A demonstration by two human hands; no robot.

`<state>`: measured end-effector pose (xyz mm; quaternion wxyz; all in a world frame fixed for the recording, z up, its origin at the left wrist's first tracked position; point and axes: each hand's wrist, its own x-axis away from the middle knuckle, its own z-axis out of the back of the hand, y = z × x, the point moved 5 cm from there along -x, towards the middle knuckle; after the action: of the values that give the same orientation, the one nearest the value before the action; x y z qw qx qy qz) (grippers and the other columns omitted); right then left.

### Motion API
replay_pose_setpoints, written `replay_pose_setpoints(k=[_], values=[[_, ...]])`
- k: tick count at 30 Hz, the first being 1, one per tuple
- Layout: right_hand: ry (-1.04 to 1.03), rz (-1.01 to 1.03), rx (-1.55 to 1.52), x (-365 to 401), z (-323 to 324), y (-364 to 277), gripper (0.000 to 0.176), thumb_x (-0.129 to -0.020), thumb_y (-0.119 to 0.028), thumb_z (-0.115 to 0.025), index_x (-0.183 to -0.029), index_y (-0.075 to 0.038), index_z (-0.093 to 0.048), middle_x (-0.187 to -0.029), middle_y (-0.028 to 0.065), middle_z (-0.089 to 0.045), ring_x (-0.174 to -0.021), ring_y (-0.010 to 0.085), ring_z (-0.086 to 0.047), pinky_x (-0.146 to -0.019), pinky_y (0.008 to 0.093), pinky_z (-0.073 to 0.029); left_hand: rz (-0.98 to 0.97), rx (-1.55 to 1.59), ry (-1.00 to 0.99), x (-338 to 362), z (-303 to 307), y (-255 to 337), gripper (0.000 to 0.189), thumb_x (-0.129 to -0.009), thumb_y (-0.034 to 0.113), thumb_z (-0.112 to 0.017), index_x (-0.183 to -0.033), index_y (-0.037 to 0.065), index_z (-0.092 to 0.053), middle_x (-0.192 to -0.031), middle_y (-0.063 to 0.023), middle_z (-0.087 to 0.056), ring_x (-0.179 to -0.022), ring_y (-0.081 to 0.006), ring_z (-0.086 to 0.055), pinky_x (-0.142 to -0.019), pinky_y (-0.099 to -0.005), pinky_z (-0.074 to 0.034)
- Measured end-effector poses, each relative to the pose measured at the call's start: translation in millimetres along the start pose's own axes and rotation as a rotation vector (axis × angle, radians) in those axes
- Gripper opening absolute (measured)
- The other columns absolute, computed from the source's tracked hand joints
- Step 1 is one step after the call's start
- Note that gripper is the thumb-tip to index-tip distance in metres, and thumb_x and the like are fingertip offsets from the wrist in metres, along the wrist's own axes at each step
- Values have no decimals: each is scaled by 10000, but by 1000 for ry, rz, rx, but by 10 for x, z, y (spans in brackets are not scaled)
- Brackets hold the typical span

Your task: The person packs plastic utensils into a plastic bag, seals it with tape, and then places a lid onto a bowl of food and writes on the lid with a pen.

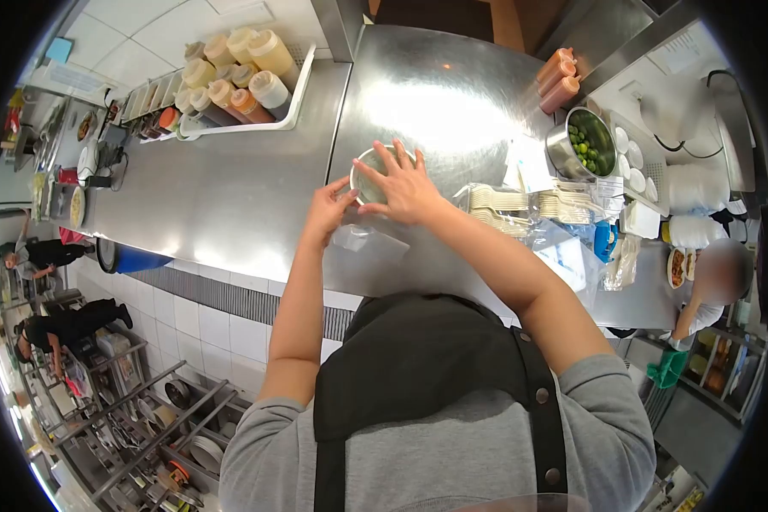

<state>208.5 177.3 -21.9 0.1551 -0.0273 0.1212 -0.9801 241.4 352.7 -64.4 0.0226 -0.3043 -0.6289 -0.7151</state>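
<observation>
A round container with a pale rim and a greenish-grey top [369,181] sits on the steel counter in front of me; its contents are not clear. My left hand [326,210] is closed on its near left edge, thumb and fingers at the rim. My right hand [405,186] lies spread and flat across the top, fingers apart, covering much of it. Just below the container, a clear plastic piece [371,243] lies on the counter, possibly a bag or wrap.
On the right lie bagged cutlery [499,205] and a steel pot of green limes [584,145], with orange-pink squeeze bottles [559,81] behind. A white tray [303,94] of sauce bottles stands back left. A co-worker [712,286] is at far right; others stand at far left.
</observation>
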Motion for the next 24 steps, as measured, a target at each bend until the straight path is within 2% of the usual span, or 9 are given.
replay_pose_setpoints(k=[4, 9, 12, 14, 16, 18, 21, 24], values=[[134, 5, 56, 168, -24, -34, 864, -869, -732, -536, -1584, -328, -267, -1645, 216, -148, -1490, 502, -154, -1165, 691, -138, -8, -13, 42, 55, -107, -94, 473, -938, 176, -707, -1377, 39, -597, -818, -55, -722, -736, -103, -643, -692, -247, -482], [106, 12, 44, 194, 5, -7, 920, -844, -747, -553, -1592, -299, -257, -1646, 229, -142, -1489, 497, -167, -1172, 660, -152, -45, -108, 95, 10, -170, -72, 465, -950, 175, -689, -1381, 30, -593, -864, -73, -724, -758, -86, -632, -699, -257, -487], [39, 29, -40, 156, 21, 106, 977, -824, -771, -560, -1596, -259, -249, -1648, 229, -133, -1491, 486, -179, -1160, 657, -187, -101, -309, 28, -107, -92, -55, 525, -953, 258, -694, -1410, 37, -561, -747, -21, -694, -507, -59, -472, -530, -248, -408], [46, 20, -96, 203, -30, 248, 991, -841, -770, -539, -1599, -206, -239, -1646, 233, -138, -1500, 468, -167, -1153, 657, -212, -205, -456, 10, -114, -69, -4, 517, -937, 232, -702, -1387, 9, -578, -934, -126, -724, -787, -151, -662, -773, -299, -516], [181, 9, -143, 239, -109, 326, 947, -872, -730, -539, -1599, -204, -236, -1641, 237, -154, -1505, 458, -155, -1159, 645, -214, -282, -864, 375, 132, -108, 170, 431, -943, 238, -690, -1302, 6, -632, -1086, -183, -704, -910, -234, -679, -830, -323, -514], [313, -61, -212, 542, -28, 536, 900, -902, -676, -548, -1595, -189, -246, -1635, 236, -172, -1511, 445, -141, -1171, 621, -207, -451, -949, 572, 606, -389, 589, 258, -967, 153, -632, -1174, 1, -660, -1200, -217, -661, -1055, -305, -656, -895, -338, -502], [532, -241, -348, 1141, 142, 747, 808, -934, -557, -592, -1568, -146, -306, -1624, 221, -214, -1514, 425, -145, -1196, 570, -187, -669, -653, 475, 1095, -897, 1014, 149, -954, 1, -545, -1043, -11, -663, -1207, -194, -666, -1084, -296, -647, -916, -336, -494], [842, -440, -406, 2166, 226, 1285, 673, -932, -395, -663, -1488, -96, -431, -1580, 192, -312, -1479, 402, -233, -1201, 523, -188, -951, -499, 169, 1178, -1470, 941, 193, -964, -28, -515, -1098, -20, -654, -1167, -180, -676, -1006, -255, -645, -895, -340, -503]])
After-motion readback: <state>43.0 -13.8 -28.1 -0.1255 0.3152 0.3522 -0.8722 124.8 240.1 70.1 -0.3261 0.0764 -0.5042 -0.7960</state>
